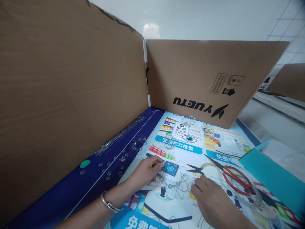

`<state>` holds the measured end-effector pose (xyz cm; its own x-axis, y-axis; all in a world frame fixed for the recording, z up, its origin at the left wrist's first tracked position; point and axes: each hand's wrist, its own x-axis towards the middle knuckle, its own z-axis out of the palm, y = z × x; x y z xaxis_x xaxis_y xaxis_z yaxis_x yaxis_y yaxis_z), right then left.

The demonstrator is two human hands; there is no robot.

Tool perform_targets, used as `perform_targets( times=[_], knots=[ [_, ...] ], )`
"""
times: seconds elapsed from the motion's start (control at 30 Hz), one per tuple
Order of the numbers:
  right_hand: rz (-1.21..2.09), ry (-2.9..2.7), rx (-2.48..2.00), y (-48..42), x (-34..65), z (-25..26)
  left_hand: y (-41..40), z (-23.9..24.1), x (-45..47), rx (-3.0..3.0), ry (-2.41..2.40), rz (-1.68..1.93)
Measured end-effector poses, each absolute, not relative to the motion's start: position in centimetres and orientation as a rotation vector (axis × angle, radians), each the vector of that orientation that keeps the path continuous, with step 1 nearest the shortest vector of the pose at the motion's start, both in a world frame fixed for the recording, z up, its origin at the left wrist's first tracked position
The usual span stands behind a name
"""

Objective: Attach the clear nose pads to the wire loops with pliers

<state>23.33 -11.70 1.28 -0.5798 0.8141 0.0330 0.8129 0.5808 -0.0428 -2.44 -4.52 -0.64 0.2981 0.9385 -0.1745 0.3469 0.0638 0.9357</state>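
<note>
A loose ring of thin bent wire strung with clear beads (170, 186) lies between my two hands, low over the printed sheet. My left hand (151, 168), with a silver bangle at its wrist, pinches the wire's left side between thumb and fingertips. On the other side, my right hand (208, 192) is closed, its fingertips at the wire loops on the right; its grip is partly hidden. Just beyond it lie small black-jawed pliers (196, 169) with a yellow handle. Red-handled scissors (235, 179) rest to the right, blades pointing away.
Cardboard panels stand at left (71, 79) and back (190, 70). Loose clear beads (109, 174), a green piece (85, 163) and straight wires (119, 136) lie on the blue strip. Several beaded wire pieces (169, 143) sit farther back. A teal folder-like item (274, 178) is at right.
</note>
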Motion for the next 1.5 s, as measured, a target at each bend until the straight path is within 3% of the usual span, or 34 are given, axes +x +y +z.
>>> perform_targets(
  times=[0.67, 1.1, 1.5],
  knots=[
    [0.022, -2.736, -1.448, -11.6, 23.3, 1.6, -4.2, -0.6, -3.2, 1.912, 1.36, 0.834],
    [-0.063, -2.628, -1.406, -11.4, 23.6, 1.4, -3.9, -0.2, -3.3, 1.975, 1.165, 0.978],
    [-0.588, -2.957, -1.07, -11.4, 23.6, 3.3, -3.8, -0.3, -3.2, 1.936, 1.143, 0.992]
  ],
)
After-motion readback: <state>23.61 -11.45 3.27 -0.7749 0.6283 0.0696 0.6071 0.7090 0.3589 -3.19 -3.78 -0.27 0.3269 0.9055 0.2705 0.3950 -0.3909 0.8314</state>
